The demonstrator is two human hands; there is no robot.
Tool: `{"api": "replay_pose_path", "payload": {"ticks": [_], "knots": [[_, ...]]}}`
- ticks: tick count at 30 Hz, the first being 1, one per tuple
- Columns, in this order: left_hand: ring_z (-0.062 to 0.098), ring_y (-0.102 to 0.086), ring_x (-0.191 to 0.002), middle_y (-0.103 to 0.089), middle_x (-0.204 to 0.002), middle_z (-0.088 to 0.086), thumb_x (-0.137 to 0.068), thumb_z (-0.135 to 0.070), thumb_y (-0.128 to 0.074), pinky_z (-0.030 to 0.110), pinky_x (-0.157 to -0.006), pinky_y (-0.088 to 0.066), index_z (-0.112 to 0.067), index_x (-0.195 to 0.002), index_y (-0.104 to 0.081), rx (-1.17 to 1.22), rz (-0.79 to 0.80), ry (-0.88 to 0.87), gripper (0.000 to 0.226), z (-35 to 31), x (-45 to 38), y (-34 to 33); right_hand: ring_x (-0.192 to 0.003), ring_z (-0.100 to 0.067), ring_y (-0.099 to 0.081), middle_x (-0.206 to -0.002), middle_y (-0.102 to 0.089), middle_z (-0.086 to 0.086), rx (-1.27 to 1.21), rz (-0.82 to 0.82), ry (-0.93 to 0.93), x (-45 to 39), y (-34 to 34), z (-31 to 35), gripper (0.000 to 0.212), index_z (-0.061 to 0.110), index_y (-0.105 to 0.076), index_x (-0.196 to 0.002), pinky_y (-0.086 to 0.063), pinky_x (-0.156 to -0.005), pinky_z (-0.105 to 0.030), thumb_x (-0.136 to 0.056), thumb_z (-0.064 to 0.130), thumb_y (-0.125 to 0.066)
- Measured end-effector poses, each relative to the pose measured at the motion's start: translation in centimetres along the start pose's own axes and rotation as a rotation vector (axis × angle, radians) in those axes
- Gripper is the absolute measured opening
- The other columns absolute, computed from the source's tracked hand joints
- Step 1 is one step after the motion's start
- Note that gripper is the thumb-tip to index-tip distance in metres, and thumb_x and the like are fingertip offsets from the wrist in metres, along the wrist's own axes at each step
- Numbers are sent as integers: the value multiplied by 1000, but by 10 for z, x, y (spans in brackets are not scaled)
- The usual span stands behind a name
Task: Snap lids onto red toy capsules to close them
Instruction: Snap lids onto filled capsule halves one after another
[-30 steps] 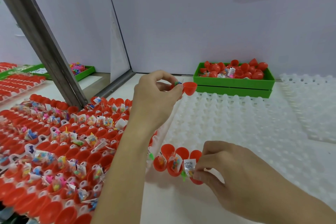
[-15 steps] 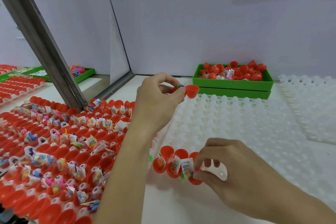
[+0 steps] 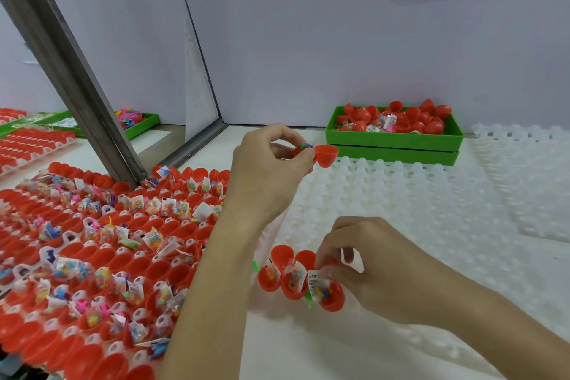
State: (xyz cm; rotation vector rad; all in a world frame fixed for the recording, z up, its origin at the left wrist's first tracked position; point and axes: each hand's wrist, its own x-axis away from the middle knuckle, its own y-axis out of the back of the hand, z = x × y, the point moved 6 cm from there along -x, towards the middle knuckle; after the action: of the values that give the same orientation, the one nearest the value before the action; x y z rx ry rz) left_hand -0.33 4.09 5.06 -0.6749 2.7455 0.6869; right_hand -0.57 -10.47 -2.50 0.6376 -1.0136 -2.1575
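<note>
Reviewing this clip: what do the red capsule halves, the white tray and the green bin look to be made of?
Red capsule halves: thin moulded plastic, smooth and glossy, judging by the highlights on the cups. White tray: translucent, milky plastic, probably thin formed sheet, with rows of rounded bumps. Green bin: opaque rigid plastic, matte to satin, with flat walls and straight edges.

- Left hand (image 3: 271,170): raised above the work surface, back toward camera, forearm running up from the bottom edge; thumb and fingertips curled into a pinch on a small red item.
- Right hand (image 3: 367,268): low, forearm entering from lower right; fingers bent, apparently pinching; fingertips partly hidden.
</note>
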Motion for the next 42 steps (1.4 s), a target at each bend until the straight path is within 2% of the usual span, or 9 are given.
{"api": "replay_pose_path", "payload": {"ticks": [3, 7, 12, 19, 23, 29, 34, 38, 42], "knots": [[8, -73, -75, -75, -83, -4, -89, -21, -72, 36, -79, -62, -22, -90, -67, 0, -1, 1, 5, 1, 1, 1, -85, 2, -53, -85, -56, 22, -1, -19, -5, -2, 5, -4, 28, 43, -63, -72, -44, -67, -15, -90, 21, -68], [7, -73, -74, -75, -84, -4, -89, -20, -71, 36, -80, -62, -21, -91, -67, -2, 0, 6, 5, 2, 1, 4, -80, 4, -56, -86, -56, 21, -24, -32, 29, 2, 8, -6, 45, 45, -60, -72, -42, -67, -9, -92, 5, -63], [8, -73, -76, -76, -86, -2, -89, -19, -71, 36, -82, -61, -19, -92, -67, 5, 5, 14, 5, 2, 2, 3, -86, 1, -63, -90, -57, 18, -52, -22, 123, 7, 4, -2, 38, 31, -70, -86, -52, -74, -18, -94, -3, -54], [9, -73, -76, -75, -86, -3, -89, -20, -71, 34, -80, -61, -21, -92, -67, -15, -1, 8, 5, 1, 0, 3, -88, -6, -63, -93, -59, 9, -52, -14, 161, 11, 9, -2, 43, 25, -71, -90, -54, -81, -21, -93, -10, -48], [8, -73, -76, -75, -87, -4, -89, -21, -71, 33, -80, -61, -22, -92, -67, -19, 1, 5, 6, 1, 0, 3, -90, -5, -62, -96, -58, 10, -2, 5, 170, 12, 11, 0, 37, 25, -71, -93, -54, -82, -22, -95, -6, -50], [10, -73, -78, -75, -87, -3, -89, -21, -71, 35, -79, -62, -22, -91, -66, -23, 1, 1, 6, -1, 0, 1, -86, 10, -57, -96, -53, 17, 95, 38, 171, 12, 6, 4, 30, 29, -68, -95, -52, -80, -19, -98, 5, -51], [10, -74, -77, -75, -85, -2, -89, -20, -71, 38, -80, -61, -20, -92, -67, -8, 11, 0, 5, -1, 1, 1, -90, -2, -55, -98, -50, 21, 143, 46, 163, 9, 5, 4, 21, 37, -63, -103, -48, -78, -22, -102, 23, -47], [9, -73, -75, -75, -83, -3, -89, -20, -72, 38, -81, -61, -21, -90, -67, 0, 14, -8, 5, 0, 0, 0, -91, -2, -55, -100, -51, 21, 139, 25, 156, 10, 3, 1, 23, 35, -65, -109, -48, -78, -23, -103, 29, -44], [6, -73, -74, -75, -82, -6, -89, -21, -72, 35, -81, -61, -23, -89, -66, 17, 19, -12, 7, 3, 0, -4, -91, 2, -55, -98, -53, 23, 93, -3, 137, 11, 6, -4, 24, 35, -67, -113, -46, -74, -17, -102, 33, -45]]}}
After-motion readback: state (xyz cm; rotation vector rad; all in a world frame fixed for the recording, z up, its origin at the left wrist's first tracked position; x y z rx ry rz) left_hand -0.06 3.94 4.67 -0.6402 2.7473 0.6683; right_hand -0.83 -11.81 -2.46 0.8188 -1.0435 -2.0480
